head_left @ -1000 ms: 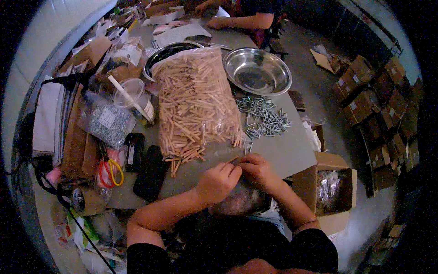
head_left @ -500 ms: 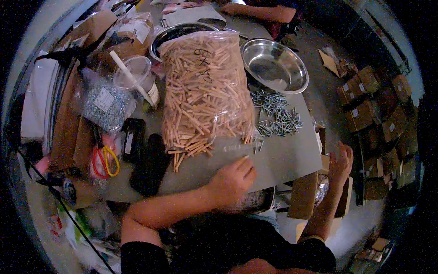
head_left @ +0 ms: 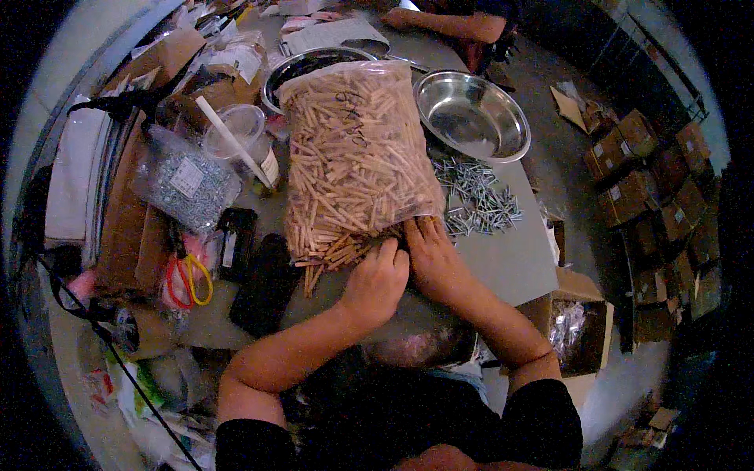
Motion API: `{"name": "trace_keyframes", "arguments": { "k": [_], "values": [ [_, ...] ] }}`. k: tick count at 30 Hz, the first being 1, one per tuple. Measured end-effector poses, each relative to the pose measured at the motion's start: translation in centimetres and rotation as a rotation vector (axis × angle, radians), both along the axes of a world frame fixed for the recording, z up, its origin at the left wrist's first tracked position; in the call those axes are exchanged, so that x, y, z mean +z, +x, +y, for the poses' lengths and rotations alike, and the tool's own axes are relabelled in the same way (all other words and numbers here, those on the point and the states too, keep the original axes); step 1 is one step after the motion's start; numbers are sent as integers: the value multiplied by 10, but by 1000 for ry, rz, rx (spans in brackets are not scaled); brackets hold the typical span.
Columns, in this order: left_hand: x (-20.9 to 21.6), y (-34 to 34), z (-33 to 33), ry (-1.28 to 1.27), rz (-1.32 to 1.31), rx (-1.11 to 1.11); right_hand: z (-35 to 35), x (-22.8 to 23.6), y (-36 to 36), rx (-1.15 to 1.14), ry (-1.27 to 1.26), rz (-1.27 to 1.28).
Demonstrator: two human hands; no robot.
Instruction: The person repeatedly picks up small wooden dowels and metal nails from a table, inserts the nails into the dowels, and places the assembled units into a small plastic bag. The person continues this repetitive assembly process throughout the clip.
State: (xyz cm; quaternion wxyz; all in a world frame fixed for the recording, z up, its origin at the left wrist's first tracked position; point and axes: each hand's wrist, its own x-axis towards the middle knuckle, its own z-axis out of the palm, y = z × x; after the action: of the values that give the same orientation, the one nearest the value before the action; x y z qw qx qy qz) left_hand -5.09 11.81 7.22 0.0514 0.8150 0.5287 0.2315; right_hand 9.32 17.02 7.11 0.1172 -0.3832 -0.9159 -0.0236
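A large clear plastic bag full of short wooden dowels lies on the table before me, its mouth toward me. Several loose dowels spill out at its near left corner. At that near edge my left hand is closed, fingers curled; what they hold, if anything, is hidden. Beside it, my right hand reaches with fingers stretched out under the bag's lip, the fingertips hidden among the dowels. A pile of metal screws lies just right of the bag.
Behind the screws stands a steel bowl; another bowl is partly behind the bag. Left are a bag of small metal parts, a plastic tub and scissors. Cardboard boxes stack at right. Another person's arm shows at the back.
My right hand has come in from the far right to the bag's mouth. My left hand has moved slightly left, to the bag's near edge, and curled more.
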Motion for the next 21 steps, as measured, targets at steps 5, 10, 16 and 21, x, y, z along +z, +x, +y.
{"name": "trace_keyframes", "arguments": {
  "k": [5,10,16,21],
  "values": [
    [-7,1,5,78,39,136,11,14,-18,5,-32,146],
    [0,-1,6,-30,37,136,10,4,-11,57,-114,73],
    [7,1,-8,-22,55,156,-18,-20,6,60,-176,124],
    [-3,-10,-44,-12,145,257,-45,-6,15,114,-192,164]
  ]
}}
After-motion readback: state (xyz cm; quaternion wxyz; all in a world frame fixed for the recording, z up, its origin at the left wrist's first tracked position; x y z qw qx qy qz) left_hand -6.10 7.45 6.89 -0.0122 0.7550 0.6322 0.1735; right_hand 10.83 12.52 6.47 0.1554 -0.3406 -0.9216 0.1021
